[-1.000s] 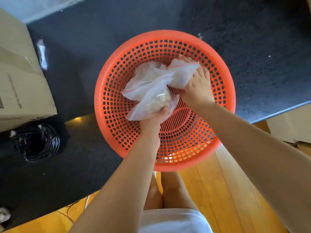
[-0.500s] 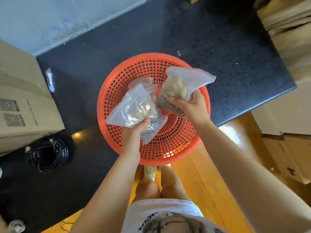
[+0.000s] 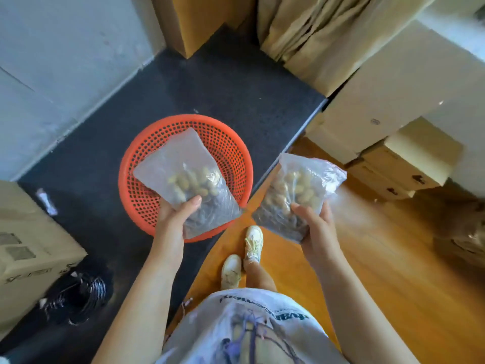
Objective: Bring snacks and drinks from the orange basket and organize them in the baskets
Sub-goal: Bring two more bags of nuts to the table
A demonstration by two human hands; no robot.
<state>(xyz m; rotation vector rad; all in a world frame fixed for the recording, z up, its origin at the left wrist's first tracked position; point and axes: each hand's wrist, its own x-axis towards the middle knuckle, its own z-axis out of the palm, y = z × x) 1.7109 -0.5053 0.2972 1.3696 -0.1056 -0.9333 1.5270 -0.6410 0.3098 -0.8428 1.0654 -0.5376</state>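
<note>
Two clear snack bags, one per hand. Left bag (image 3: 187,179) above orange basket (image 3: 233,153), pinched by my left hand (image 3: 174,219). Right bag (image 3: 294,195) over wood floor (image 3: 380,258), gripped by my right hand (image 3: 319,229). Step: carrying snacks away. Next: find target baskets, none in view.

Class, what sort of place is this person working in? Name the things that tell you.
Probably a storeroom or a room in use for storage: stacked cardboard boxes, a coil of black cable on the dark mat.

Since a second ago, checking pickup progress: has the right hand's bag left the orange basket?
Yes. The right hand now holds its bag right of the orange basket, above the wooden floor.
</note>
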